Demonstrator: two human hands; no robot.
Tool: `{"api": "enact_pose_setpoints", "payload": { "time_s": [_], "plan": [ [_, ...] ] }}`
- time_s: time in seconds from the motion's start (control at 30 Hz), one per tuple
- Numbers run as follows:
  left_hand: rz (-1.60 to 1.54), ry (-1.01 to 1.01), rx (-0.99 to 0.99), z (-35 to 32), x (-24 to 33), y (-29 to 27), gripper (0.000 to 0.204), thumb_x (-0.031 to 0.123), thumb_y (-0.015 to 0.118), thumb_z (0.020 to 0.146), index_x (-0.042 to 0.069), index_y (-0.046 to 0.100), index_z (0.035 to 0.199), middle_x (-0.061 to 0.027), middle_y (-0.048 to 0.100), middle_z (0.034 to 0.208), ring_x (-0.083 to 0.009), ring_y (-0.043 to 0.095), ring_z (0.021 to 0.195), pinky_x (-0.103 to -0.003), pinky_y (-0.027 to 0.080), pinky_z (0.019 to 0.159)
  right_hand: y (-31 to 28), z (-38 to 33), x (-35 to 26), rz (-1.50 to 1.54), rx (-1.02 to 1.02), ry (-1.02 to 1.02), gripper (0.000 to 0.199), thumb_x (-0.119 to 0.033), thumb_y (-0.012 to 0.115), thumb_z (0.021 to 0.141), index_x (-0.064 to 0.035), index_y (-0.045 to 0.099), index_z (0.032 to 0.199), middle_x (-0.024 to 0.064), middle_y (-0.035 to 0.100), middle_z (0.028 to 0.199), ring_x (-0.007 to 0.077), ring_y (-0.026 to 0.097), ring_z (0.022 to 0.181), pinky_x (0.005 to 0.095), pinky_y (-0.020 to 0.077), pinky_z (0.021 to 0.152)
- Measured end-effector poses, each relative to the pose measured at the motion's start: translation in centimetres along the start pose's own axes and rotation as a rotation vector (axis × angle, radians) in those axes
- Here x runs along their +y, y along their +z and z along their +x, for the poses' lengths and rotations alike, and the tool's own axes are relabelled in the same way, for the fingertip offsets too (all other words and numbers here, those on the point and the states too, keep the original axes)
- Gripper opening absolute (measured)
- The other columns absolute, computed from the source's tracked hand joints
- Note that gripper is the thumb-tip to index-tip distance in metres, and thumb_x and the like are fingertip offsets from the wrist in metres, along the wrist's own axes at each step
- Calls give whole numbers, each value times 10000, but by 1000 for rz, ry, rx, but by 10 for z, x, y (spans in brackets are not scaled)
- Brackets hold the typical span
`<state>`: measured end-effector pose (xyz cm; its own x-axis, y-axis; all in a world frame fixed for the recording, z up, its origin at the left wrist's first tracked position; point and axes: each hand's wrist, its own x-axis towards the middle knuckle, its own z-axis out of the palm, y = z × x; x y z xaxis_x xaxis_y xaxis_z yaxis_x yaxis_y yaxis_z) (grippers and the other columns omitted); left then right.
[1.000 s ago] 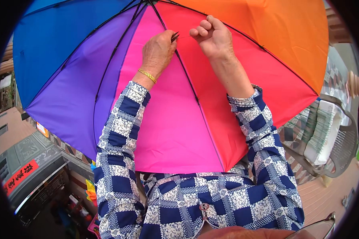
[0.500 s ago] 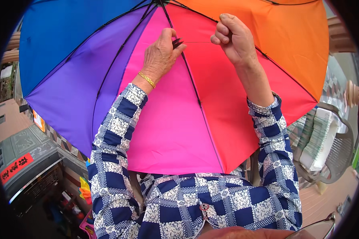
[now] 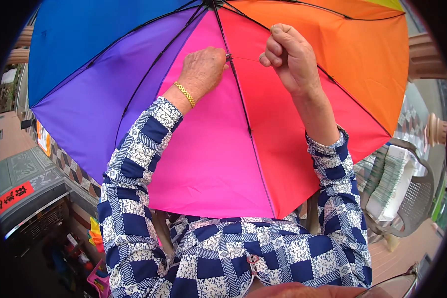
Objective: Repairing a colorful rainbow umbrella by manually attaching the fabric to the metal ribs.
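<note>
An open rainbow umbrella (image 3: 203, 164) spreads over my lap, its inner side and black ribs facing me. My left hand (image 3: 203, 67), with a gold bracelet (image 3: 185, 94) at the wrist, is closed round small thread snips (image 3: 228, 57). Their tips are at the rib (image 3: 237, 87) between the pink and red panels. From there a fine thread (image 3: 246, 59) runs taut to my right hand (image 3: 290, 54). My right fingers are pinched and curled on the thread over the red panel; whether a needle is in them is hidden.
At the right, a plastic chair (image 3: 416, 198) holds a stack of folded white-and-green pieces (image 3: 390, 184). A pink basket (image 3: 100, 280) with colourful things stands at the lower left, near a dark cabinet (image 3: 37, 218). Turned railing posts (image 3: 427, 57) stand beyond the umbrella.
The snips in my left hand have moved in to the rib, where the thread starts. My right hand is slightly lower, still holding the thread. The umbrella has shifted slightly in view.
</note>
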<state>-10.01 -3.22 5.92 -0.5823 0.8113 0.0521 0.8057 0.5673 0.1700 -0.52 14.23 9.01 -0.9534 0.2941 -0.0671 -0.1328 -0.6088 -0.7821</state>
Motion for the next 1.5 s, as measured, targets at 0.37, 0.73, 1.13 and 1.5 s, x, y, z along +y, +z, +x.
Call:
{"api": "enact_pose_setpoints", "payload": {
  "time_s": [0.37,0.73,1.13,1.5],
  "plan": [
    [44,-15,-32,7,11,4,185,206,628,804,30,576,815,-141,614,784,-329,615,751,-439,480,637,-2,-9,0,9,7,22,65,-95,499,889,-33,518,880,6,458,621,91,400,474,288,433,520],
    [30,-10,-4,7,14,3,141,171,629,793,30,627,793,-156,639,768,-343,639,760,-447,501,625,-6,-15,-1,54,-8,33,81,-113,517,893,-32,521,885,4,452,619,91,396,477,285,426,514],
    [-1295,-684,73,-3,19,32,260,206,721,743,2,563,771,-28,544,609,-134,526,545,-302,451,525,-32,-21,14,-214,17,99,130,-153,573,877,-28,536,885,-3,472,629,70,404,484,245,413,492],
    [-1070,-597,294,-7,31,59,280,125,731,749,1,558,930,28,549,667,-31,459,567,-194,367,485,-32,-14,46,-281,40,208,135,-154,599,858,-29,551,864,-8,490,628,64,433,479,229,407,470]
  ]
}}
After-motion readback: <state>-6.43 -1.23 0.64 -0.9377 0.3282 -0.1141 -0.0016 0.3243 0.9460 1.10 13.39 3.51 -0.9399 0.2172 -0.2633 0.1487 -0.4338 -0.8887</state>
